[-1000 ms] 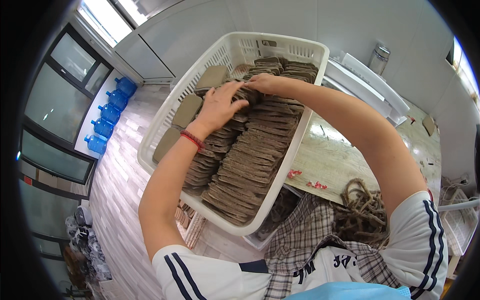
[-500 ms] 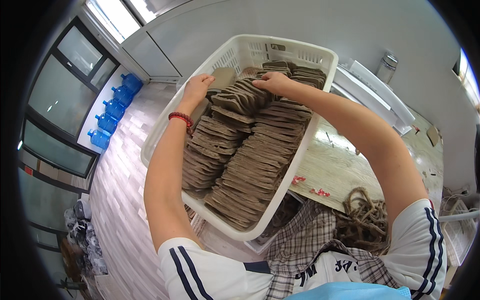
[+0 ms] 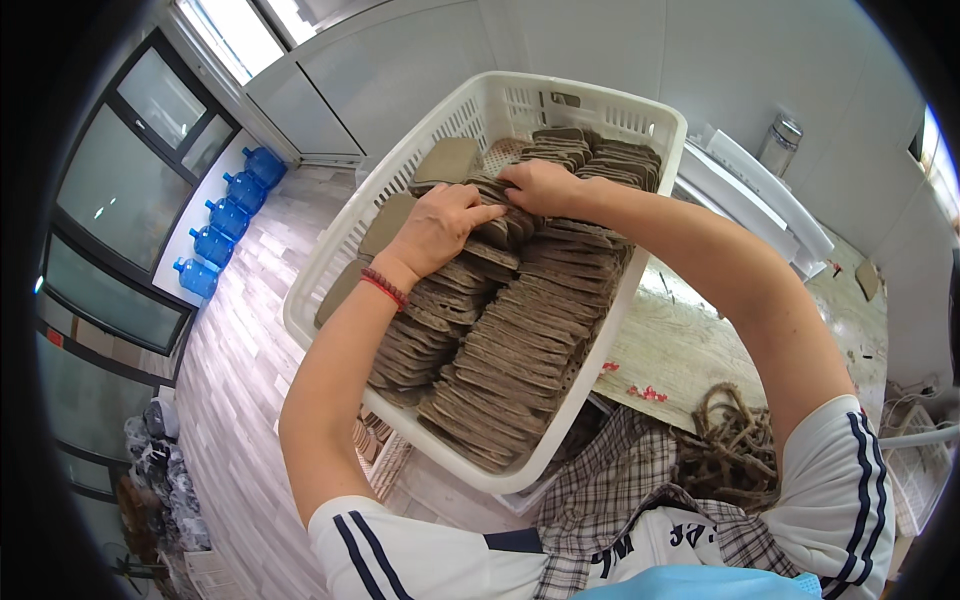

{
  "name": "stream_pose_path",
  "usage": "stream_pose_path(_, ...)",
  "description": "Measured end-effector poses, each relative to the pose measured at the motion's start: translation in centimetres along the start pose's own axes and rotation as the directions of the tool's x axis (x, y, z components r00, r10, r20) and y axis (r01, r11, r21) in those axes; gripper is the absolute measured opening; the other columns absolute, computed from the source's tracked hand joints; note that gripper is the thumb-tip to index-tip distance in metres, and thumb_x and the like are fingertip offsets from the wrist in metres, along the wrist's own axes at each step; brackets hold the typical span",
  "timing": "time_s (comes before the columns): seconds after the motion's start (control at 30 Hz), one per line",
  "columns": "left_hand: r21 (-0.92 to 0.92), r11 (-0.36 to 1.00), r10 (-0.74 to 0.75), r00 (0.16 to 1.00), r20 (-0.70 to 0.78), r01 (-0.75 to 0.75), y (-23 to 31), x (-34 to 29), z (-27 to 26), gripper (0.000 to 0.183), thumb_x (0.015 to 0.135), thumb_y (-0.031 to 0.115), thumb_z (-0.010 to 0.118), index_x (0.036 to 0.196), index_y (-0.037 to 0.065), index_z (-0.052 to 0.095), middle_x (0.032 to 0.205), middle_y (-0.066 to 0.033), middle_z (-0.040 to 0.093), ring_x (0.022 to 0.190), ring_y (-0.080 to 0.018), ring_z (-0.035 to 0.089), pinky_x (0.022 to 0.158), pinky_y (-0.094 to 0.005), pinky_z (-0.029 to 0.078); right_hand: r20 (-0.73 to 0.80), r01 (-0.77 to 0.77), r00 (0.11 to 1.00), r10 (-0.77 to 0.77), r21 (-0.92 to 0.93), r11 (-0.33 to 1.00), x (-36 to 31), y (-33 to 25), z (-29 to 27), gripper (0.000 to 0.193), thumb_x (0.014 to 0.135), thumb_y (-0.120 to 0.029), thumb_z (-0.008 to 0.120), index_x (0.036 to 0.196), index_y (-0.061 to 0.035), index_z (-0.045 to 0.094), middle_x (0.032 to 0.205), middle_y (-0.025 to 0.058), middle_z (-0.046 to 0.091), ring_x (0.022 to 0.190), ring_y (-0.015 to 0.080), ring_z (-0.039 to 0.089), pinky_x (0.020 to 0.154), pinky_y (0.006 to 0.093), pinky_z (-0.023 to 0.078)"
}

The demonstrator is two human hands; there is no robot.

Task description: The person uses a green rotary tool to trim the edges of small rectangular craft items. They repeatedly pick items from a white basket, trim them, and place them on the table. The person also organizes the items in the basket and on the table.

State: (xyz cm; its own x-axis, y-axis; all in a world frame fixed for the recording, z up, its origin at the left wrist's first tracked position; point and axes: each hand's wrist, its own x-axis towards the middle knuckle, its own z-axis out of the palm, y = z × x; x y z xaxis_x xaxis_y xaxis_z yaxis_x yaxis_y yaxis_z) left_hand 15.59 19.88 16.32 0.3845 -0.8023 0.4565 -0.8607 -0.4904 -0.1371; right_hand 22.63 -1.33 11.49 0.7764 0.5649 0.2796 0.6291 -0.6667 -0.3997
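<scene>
A white plastic basket (image 3: 478,478) is packed with grey-brown flat pads (image 3: 520,330), rounded squares standing on edge in rows. My left hand (image 3: 440,225) lies over the left row at its upper part, fingers together and curled onto the pads, the index stretched to the right. Close to it on the right, my right hand (image 3: 545,188) is closed at the top of the same row, its fingertips tucked among the pads and partly hidden. Several pads, such as a flat pad (image 3: 447,162), lie face up along the basket's left wall.
The basket rests by a pale worktable (image 3: 680,330) with a coil of brown strips (image 3: 735,440) and small red bits (image 3: 650,394). Behind stand a white appliance (image 3: 745,195) and a steel flask (image 3: 780,140). Blue water jugs (image 3: 228,222) line the left wall.
My left hand has moved right and nearer, from the basket's left side onto the pads beside my right hand. My right hand has shifted slightly nearer. More face-up pads now show on the left.
</scene>
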Motion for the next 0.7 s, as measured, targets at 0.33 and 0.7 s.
stream_pose_path(0.33, 0.032, 0.956, -0.288, 0.909, 0.301, 0.292, 0.8, 0.2, -1.4, 0.058, 0.075, -0.005, 0.052, 0.129, 0.016, 0.057, 0.099, -0.0117, 0.056, 0.093, -0.0304, 0.058, 0.084, -0.0396, 0.046, 0.216, -0.154, 0.965, 0.146, 0.023, 0.988, 1.6, 0.6, -1.6, 0.049, 0.086, -0.038, 0.057, 0.124, -0.0060, 0.059, 0.120, 0.0190, 0.062, 0.113, 0.0351, 0.057, 0.096, 0.0412, 0.044)
stream_pose_path(0.7, -0.496, 0.262, -0.877, 0.419, 0.235, 0.828, -9.5, -0.8, -0.5, 0.031, 0.087, 0.011, 0.061, 0.116, 0.001, 0.063, 0.084, -0.0023, 0.058, 0.078, -0.0122, 0.054, 0.068, -0.0277, 0.045, 0.029, -0.358, 0.934, 0.357, 0.134, 0.924, 0.4, 0.0, -3.2, 0.072, 0.081, -0.054, 0.062, 0.129, -0.0007, 0.053, 0.128, 0.0249, 0.056, 0.121, 0.0359, 0.052, 0.103, 0.0391, 0.041)
